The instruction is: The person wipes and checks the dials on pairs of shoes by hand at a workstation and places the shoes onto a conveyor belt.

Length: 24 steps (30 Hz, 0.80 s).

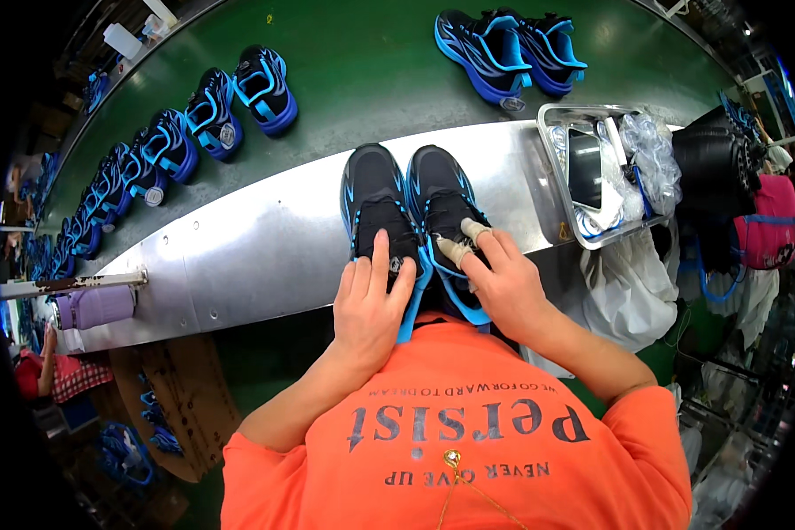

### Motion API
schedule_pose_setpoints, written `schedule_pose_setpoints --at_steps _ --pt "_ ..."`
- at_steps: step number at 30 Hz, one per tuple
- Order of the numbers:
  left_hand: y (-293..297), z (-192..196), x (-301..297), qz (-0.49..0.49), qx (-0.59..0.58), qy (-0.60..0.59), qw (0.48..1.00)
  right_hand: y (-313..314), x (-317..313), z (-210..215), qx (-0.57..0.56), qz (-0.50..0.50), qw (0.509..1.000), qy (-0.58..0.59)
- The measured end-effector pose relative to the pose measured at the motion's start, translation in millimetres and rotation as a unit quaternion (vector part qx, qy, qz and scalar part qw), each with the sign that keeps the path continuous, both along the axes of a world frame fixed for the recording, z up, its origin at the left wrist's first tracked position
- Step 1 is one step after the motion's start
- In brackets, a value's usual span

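A: What are the hands doing?

B: The left hand (369,296) lies flat, fingers extended, on the left shoe (375,208). The right hand (495,274), with taped fingertips (455,251), is curled, pinching at the tongue of the right shoe (442,203).

A: Where are the shoes?

B: Side by side, touching, on a metal shelf (256,256) against the person's orange shirt (455,442).

A: And around them?

B: A metal tray (558,177) sits just right. Behind, a green belt (371,71) carries more blue-and-black shoes (238,102).

Steel bench (265,252) bearing two black-and-blue shoes (406,208) and metal tray (552,150), green conveyor belt (362,71) carrying shoe pairs (238,97)
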<state>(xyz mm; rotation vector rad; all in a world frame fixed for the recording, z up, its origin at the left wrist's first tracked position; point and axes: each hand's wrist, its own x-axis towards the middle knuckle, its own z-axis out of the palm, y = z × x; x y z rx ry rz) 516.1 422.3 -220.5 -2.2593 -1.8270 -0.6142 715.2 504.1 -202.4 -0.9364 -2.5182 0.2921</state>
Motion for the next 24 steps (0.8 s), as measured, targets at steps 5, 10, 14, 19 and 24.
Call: schedule_pose_setpoints --at_steps 5,10,14,19,24 --pt "-0.6 3.8 8.6 0.026 0.002 0.011 1.000 12.7 10.8 11.8 -0.038 0.031 0.999 0.011" --pt "12.9 10.4 7.4 0.028 -0.025 0.022 0.999 10.5 19.9 10.6 -0.047 0.026 0.998 0.030" --pt "16.8 5.1 10.8 0.003 -0.013 0.024 1.000 15.5 26.0 -0.3 0.081 0.090 0.992 -0.028" --pt "19.9 -13.5 4.5 -0.023 0.012 0.036 0.999 10.8 25.3 -10.3 0.078 0.083 0.993 -0.034" --pt "31.3 -18.7 1.9 -0.025 0.070 0.037 0.997 16.6 23.9 -12.1 0.087 0.079 0.993 -0.026"
